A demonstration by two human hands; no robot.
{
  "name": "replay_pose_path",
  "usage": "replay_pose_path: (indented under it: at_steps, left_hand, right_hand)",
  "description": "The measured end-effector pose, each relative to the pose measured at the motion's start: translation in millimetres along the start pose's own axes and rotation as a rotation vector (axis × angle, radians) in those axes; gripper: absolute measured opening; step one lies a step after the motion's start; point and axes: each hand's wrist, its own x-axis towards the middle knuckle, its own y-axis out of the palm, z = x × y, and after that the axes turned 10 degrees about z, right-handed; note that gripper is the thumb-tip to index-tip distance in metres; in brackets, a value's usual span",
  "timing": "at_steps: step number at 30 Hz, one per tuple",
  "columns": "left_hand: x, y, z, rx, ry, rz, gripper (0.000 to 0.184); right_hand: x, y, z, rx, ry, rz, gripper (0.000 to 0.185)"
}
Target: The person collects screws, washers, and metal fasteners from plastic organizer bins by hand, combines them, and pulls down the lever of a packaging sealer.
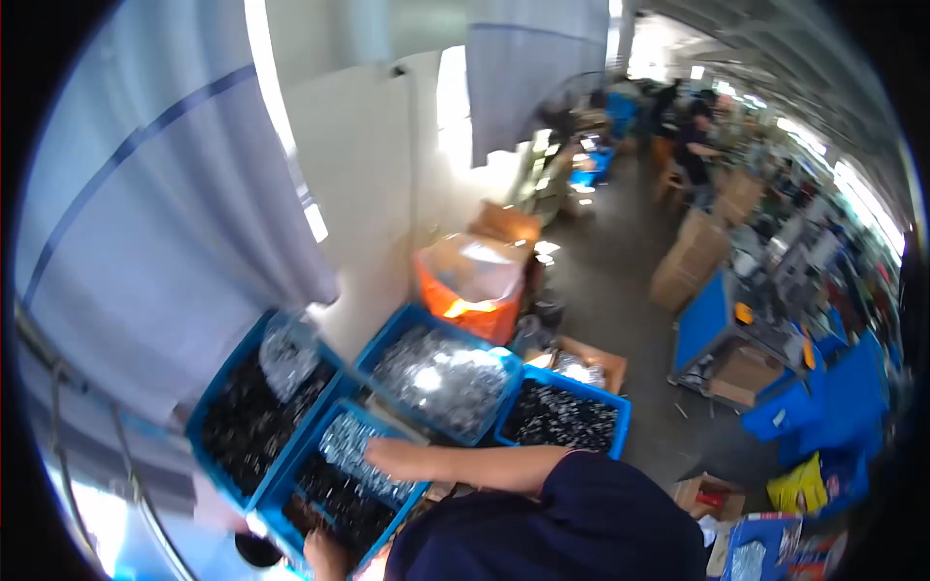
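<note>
My right hand (392, 459) reaches across from the right over a small blue tray (351, 414) of shiny pale pieces (346, 442). Its fingers are blurred against the pieces, so their grip is unclear. Beneath and beside that tray, a larger blue bin (269, 491) holds dark pieces (334, 496). At the bottom of the view, my left hand (325, 555) is at the near part of this bin, by the dark pieces. Its fingers are small and smeared, and whatever they may hold cannot be made out.
Blue bins of dark pieces (232, 426), clear shiny pieces (436, 378) and black-and-white pieces (562, 416) stand around. Behind them is an orange bag (475, 315). Curtains (184, 194) hang left. Rightward are a blue-sided cart (702, 324), cartons (690, 257) and a distant person (695, 150).
</note>
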Motion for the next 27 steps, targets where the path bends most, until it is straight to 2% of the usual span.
replay_pose_path:
  at_steps: [1,2,3,4,5,7,8,10,11,14,15,18,21,23,24,26,27]
  left_hand:
    - [-3.2,-5.6,-8.9,-0.133,0.034,-0.08,0.016]
    - [-1.7,-6.6,-12.0,-0.149,0.098,-0.14,0.015]
    - [-1.3,-10.7,-10.1,-0.197,0.082,-0.088,0.018]
    - [-3.4,-13.5,-13.3,-0.254,0.073,-0.116,0.019]
    - [-7.8,-22.2,-18.2,-0.278,0.014,-0.102,0.015]
    - [-14.5,-23.9,-15.2,-0.155,-0.11,-0.014,0.012]
    - [-16.1,-20.8,-12.1,-0.101,-0.129,0.052,0.012]
    - [-11.4,-4.6,-7.7,-0.009,-0.131,0.156,0.013]
    - [-8.5,-4.0,-12.0,0.03,-0.152,0.124,0.008]
    - [-0.6,4.9,-10.1,0.067,-0.241,0.155,0.003]
    - [-2.2,3.8,-9.2,0.076,-0.229,0.126,0.005]
    - [-13.0,-3.1,-7.0,0.002,-0.223,0.103,0.004]
    - [-25.8,-1.2,-6.9,-0.142,-0.169,-0.022,0.009]
    - [-33.8,-23.2,-23.2,-0.23,-0.13,-0.153,0.011]
    - [-36.4,-31.5,-29.3,-0.272,-0.112,-0.221,0.012]
    - [-43.5,-32.1,-31.2,-0.304,-0.197,-0.212,0.014]
    - [-47.3,-32.5,-34.3,-0.349,-0.26,-0.227,0.014]
  right_hand:
    - [0.3,-6.0,-0.6,0.14,0.059,-0.034,0.013]
    - [3.9,-20.8,5.3,0.427,0.218,0.03,0.016]
    - [4.9,-17.4,-7.6,0.441,0.035,-0.071,0.017]
    - [-5.1,-64.3,26.6,0.91,0.259,0.057,0.017]
    - [-4.3,-61.1,24.3,1.057,0.204,-0.031,0.018]
    - [-0.8,-60.0,15.0,1.399,0.251,0.068,0.02]
    - [-2.7,-61.8,17.5,1.622,0.308,0.068,0.019]
    - [-4.5,-61.0,17.7,1.897,0.282,0.137,0.019]
    - [-3.7,-55.6,15.6,1.991,0.269,0.188,0.013]
    - [0.0,-51.0,17.9,2.13,0.168,0.407,0.013]
    - [2.1,-54.6,23.1,2.068,0.213,0.413,0.013]
    - [19.1,-74.1,23.8,2.24,0.195,0.691,0.017]
    - [57.4,-90.5,-7.4,2.122,0.372,0.622,0.031]
    - [99.2,-124.3,-6.6,1.471,0.556,0.185,0.037]
    - [121.8,-131.4,-36.8,1.236,0.417,0.146,0.039]
    - [177.2,-135.6,-74.1,0.427,0.133,-0.245,0.027]
    - [197.0,-146.2,-77.4,0.2,0.161,-0.23,0.023]
